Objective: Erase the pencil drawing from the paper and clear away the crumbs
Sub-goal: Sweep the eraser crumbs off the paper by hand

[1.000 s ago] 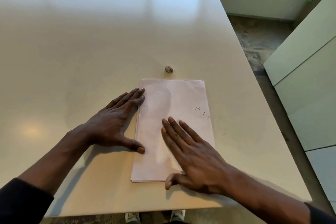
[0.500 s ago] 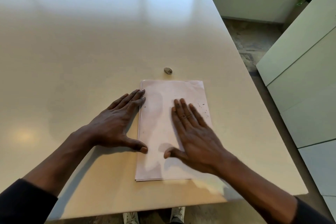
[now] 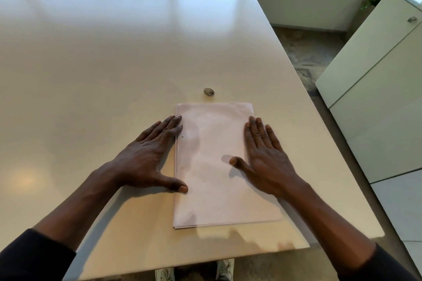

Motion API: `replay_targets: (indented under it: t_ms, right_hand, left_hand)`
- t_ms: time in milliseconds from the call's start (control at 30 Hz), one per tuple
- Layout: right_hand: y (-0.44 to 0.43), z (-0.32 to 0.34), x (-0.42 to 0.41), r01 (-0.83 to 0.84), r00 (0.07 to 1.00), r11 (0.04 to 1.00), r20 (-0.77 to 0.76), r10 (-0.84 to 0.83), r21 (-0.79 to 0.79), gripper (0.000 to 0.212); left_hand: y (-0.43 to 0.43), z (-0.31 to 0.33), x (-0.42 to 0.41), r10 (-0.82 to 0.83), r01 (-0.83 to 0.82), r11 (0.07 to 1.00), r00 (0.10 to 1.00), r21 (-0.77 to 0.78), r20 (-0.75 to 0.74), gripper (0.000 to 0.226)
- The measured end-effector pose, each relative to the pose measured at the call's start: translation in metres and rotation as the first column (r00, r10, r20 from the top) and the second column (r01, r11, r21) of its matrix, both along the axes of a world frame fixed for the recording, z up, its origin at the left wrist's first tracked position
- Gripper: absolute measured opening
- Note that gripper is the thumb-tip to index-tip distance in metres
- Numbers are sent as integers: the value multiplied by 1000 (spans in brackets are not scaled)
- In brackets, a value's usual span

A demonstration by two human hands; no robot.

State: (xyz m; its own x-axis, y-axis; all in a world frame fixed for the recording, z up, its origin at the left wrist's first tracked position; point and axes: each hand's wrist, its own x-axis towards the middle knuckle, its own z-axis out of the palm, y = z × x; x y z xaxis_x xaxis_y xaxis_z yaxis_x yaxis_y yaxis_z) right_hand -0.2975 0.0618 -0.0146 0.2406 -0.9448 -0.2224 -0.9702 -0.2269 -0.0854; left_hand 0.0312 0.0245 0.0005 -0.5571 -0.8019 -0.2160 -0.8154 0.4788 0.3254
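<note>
Paper (image 3: pixel 212 166) pale, faintly smudged, flat near the table's (image 3: pixel 114 52) front edge, my left hand (image 3: pixel 146 159) spread flat on its left edge, my right hand (image 3: pixel 267 162) fingers straight on its right side, eraser (image 3: pixel 209 91) just beyond.

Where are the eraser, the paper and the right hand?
eraser (image 3: pixel 209 91), head view, middle of its top.
paper (image 3: pixel 209 180), head view, bare centre of the sheet.
right hand (image 3: pixel 269 162), head view, back of the hand.
</note>
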Motion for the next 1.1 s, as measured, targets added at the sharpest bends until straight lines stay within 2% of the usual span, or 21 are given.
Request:
replay_targets:
  t_ms: [100,167,367,467,667,867,1000,1100]
  right_hand:
    - [2,3,-9,81,997,997,-14,-81,-1,126]
    - [5,4,-6,74,997,996,-34,-75,-41,124]
    - [16,10,36,-114,992,991,42,117,-73,121]
    - [15,3,43,-138,988,990,65,141,-41,121]
    - [8,-2,15,-37,999,998,0,37,-43,116]
    - [6,1,-12,100,995,994,-13,-100,-41,125]
    - [19,9,6,-54,998,995,3,55,-87,119]
    - [34,13,30,-221,974,974,44,223,-40,119]
  left_hand:
    - [0,0,0,2,-2,1000,1000,4,-4,156]
    - [0,0,0,-3,3,1000,1000,7,-2,156]
    - [-1,-3,0,-8,8,1000,1000,-2,-2,155]
    - [-1,-3,1,-6,6,1000,1000,4,-6,154]
    - [-1,-3,1,-11,11,1000,1000,7,-11,155]
    - [-1,-3,1,-2,2,1000,1000,6,-9,155]
    - [-1,-4,1,-1,1,1000,1000,6,0,155]
    - [-1,-4,1,0,0,1000,1000,14,2,154]
